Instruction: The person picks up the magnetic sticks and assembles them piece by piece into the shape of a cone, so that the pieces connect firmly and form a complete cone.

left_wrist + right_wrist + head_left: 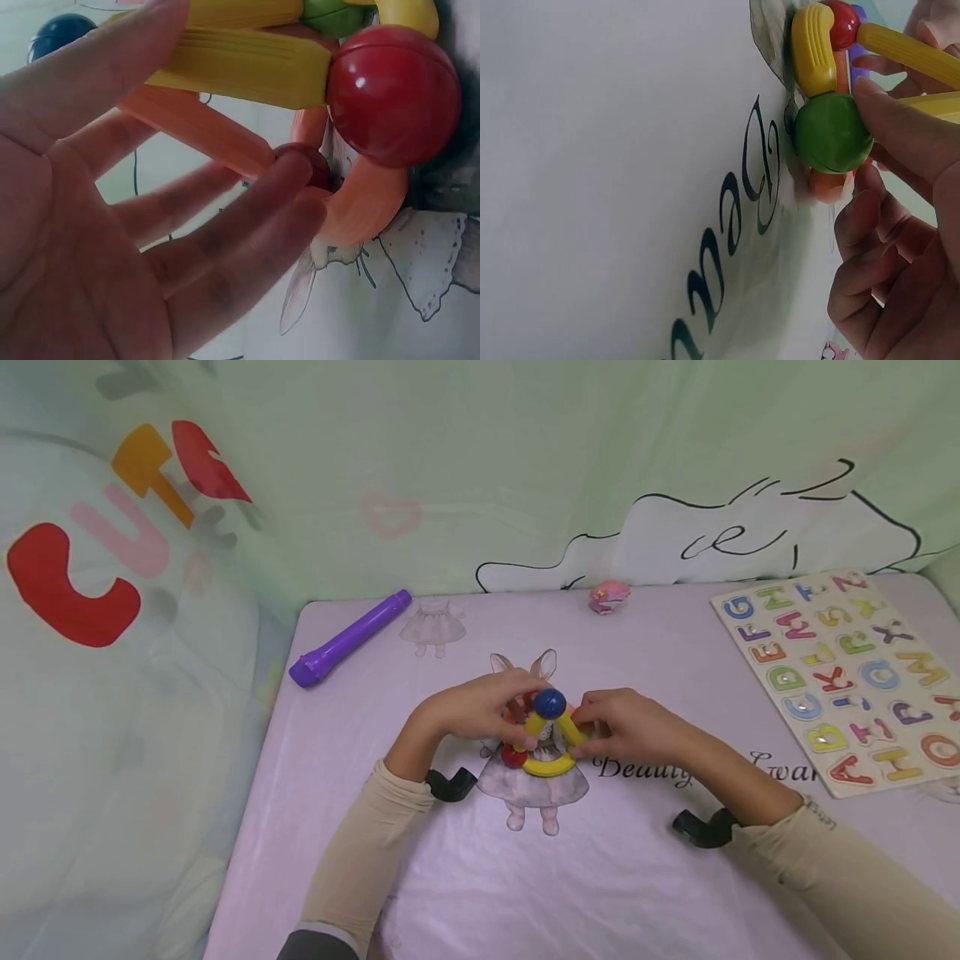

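A toy frame of magnetic rods and balls stands on the cloth between the hands, peaked by a blue ball [550,703]. Yellow rods slope down from that ball, and a curved yellow piece [549,766] runs along the near base. My left hand [495,706] grips it from the left, thumb along a yellow rod [255,69] just above a red ball [395,95], other fingers by the orange pieces. From the right, my right hand [633,722] pinches the frame beside a green ball [832,133], which my thumb overlaps in the right wrist view.
A purple toy microphone [351,639] lies at the back left. Along the back edge sits a small pink toy [609,597]. An alphabet puzzle board [873,783] occupies the right side. Black wrist mounts [705,828] hang below both wrists, and curtains enclose the back and left.
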{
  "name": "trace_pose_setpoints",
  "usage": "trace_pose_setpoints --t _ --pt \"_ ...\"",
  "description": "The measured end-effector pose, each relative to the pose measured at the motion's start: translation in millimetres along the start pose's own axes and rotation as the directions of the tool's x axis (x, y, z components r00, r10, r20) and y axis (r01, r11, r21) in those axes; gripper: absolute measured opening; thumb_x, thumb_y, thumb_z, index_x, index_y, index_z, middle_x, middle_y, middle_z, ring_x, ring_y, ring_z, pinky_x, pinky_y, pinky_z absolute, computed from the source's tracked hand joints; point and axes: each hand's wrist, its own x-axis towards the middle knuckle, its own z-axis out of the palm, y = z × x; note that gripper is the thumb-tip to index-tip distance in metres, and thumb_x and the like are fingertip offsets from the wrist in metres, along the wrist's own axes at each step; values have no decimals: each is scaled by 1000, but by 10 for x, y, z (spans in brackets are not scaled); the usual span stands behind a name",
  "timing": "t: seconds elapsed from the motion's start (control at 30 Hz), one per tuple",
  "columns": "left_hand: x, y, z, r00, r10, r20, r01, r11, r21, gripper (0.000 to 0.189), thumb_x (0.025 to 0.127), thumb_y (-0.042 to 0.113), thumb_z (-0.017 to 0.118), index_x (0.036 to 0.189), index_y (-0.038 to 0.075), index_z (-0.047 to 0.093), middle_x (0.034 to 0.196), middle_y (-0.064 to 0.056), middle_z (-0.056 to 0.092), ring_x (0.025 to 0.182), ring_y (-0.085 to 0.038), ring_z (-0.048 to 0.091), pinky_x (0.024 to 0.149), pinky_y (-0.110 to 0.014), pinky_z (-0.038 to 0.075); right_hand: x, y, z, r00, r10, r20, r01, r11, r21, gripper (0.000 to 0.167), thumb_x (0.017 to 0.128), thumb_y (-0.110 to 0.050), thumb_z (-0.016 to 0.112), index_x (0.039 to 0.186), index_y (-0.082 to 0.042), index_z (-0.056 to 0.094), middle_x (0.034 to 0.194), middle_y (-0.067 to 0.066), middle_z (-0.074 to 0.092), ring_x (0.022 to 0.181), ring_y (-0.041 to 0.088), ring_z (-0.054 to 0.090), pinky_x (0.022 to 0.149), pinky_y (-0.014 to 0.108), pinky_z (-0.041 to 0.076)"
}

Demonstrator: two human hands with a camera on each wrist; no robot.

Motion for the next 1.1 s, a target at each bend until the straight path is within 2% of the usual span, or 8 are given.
trace_pose_setpoints --t 0.17,0.33,0.43,0.57,0.67,0.8,0.97,1.1 --pt "-6 -3 -3 999 -8 -37 9 999 34 63 91 18 78 147 12 50 127 -6 59 114 -27 60 101 -39 51 4 7 0 999 4 -33 -4 1000 2 20 83 -28 86 98 -21 76 82 -10 58 70 6 51 61 22 45" --pt "-5 1 2 994 -77 -79 83 994 66 66 93 18 76 152 19 46 120 -6 60 109 -25 60 98 -37 51 12 23 9 998 33 -61 -33 999 -2 19 84 -32 85 96 -22 74 78 -10 55 69 7 50 60 22 42" --pt "-14 6 18 983 -150 -105 160 983 90 67 93 21 76 152 20 46 120 -6 61 107 -24 60 95 -35 52 18 29 12 996 46 -71 -47 999 -12 19 86 -35 83 97 -22 74 77 -10 55 69 7 50 60 22 41" --pt "-46 8 47 960 -250 -124 265 956 122 67 92 22 78 151 16 48 124 -8 61 105 -23 60 91 -31 52 16 39 8 996 60 -69 -62 998 -25 20 86 -35 83 98 -21 75 78 -10 56 69 7 50 60 22 41" --pt "-57 -3 81 947 -291 -138 311 938 151 66 91 23 78 149 14 49 127 -9 60 103 -21 58 88 -29 51 0 57 -2 994 72 -79 -75 997 -36 20 86 -34 84 99 -21 75 78 -10 56 69 8 50 59 23 42" --pt "-30 -20 133 943 -289 -162 314 936 158 65 92 23 78 149 11 49 122 -9 61 100 -20 55 85 -29 50 -16 90 -14 992 85 -94 -89 995 -43 21 85 -33 84 99 -20 76 78 -9 56 69 9 50 59 23 42" --pt "13 -34 179 949 -258 -183 290 940 178 60 93 21 77 145 7 51 119 -9 61 104 -21 55 93 -31 49 -12 130 -14 991 103 -90 -106 994 -33 22 85 -34 85 101 -21 76 77 -9 57 69 10 51 59 23 43" --pt "15 -52 198 946 -257 -198 296 934 201 61 93 22 77 146 6 50 124 -9 61 108 -20 56 98 -33 50 -6 162 -7 991 94 -98 -97 995 -22 23 85 -34 85 101 -20 76 77 -9 57 69 10 51 59 23 43"
